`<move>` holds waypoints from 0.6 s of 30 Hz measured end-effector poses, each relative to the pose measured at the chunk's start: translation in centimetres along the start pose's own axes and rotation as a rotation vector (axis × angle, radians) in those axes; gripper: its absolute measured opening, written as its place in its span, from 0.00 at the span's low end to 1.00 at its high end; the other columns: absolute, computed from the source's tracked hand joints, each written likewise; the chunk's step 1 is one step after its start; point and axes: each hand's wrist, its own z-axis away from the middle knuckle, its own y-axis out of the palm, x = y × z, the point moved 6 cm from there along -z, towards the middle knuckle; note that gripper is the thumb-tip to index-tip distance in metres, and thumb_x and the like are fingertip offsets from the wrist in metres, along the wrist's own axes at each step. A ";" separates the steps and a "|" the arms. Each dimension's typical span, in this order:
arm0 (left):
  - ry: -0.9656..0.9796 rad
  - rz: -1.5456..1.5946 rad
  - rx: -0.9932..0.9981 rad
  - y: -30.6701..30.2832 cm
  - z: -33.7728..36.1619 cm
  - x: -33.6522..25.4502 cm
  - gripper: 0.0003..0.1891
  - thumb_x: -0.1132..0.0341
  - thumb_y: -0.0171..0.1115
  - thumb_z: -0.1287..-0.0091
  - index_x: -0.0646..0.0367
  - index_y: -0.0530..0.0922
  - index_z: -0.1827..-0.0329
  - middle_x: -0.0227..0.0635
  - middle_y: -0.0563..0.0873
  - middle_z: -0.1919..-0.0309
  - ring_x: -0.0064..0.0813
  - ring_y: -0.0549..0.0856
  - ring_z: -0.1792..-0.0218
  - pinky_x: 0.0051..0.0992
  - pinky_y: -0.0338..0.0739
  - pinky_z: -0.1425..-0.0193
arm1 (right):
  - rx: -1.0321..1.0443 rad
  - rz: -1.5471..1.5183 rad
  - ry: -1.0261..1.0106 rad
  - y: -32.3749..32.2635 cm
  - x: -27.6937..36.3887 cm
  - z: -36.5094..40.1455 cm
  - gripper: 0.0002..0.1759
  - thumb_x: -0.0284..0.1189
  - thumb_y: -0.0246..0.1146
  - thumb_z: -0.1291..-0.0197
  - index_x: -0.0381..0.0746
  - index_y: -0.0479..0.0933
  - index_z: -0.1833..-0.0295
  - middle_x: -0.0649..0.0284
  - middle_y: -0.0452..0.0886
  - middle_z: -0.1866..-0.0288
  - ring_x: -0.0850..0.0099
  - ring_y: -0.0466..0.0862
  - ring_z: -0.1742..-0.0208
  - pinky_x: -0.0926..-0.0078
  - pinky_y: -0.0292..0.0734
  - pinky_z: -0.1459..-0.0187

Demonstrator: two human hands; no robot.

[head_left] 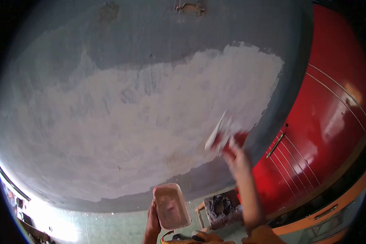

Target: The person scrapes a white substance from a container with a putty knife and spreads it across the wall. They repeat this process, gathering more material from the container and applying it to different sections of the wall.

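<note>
My left hand (152, 219) is closed round the left side of a rectangular pinkish tub (171, 205), low in the centre of the view. Reddish-brown residue coats the inside of the tub. Raised against the wall, my right hand (232, 153) grips a flat, wide-bladed tool (217, 132) that is smeared by motion, with white material along its edge and red near the fingers. Behind both hands is a grey wall (142, 36) with a large patch of pale coating (130, 105); its upper and right borders are uneven.
A glossy red door (333, 101) with a metal handle (275, 145) stands at the right. Beneath the wall, a small stool (221, 221) bears a dark plastic bag (220, 206). Pale green tiles (118, 227) cover the floor. A rusty bracket (191, 8) sits on the wall's top part.
</note>
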 end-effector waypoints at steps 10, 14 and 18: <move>0.047 -0.011 -0.100 2.2 -0.7 1.4 0.33 0.41 0.45 0.19 0.57 0.67 0.23 0.39 0.78 0.34 0.35 0.81 0.36 0.41 0.78 0.33 | -0.051 1.214 -1.983 22.3 32.4 -10.0 0.24 0.22 0.59 0.31 0.40 0.76 0.30 0.50 0.85 0.39 0.55 0.86 0.41 0.63 0.81 0.41; 0.037 0.007 -0.140 4.0 -1.3 2.0 0.33 0.41 0.45 0.19 0.57 0.67 0.23 0.39 0.79 0.35 0.35 0.81 0.37 0.41 0.79 0.33 | -0.004 1.429 -1.962 21.4 25.8 -15.0 0.29 0.20 0.58 0.34 0.39 0.73 0.26 0.50 0.80 0.31 0.53 0.82 0.33 0.59 0.80 0.35; 0.034 0.015 -0.140 5.8 -1.1 3.0 0.33 0.40 0.46 0.19 0.57 0.68 0.24 0.39 0.79 0.35 0.35 0.81 0.37 0.41 0.79 0.34 | 0.138 1.475 -1.908 15.6 19.3 -13.2 0.28 0.19 0.56 0.33 0.42 0.75 0.27 0.51 0.83 0.34 0.54 0.84 0.35 0.59 0.82 0.38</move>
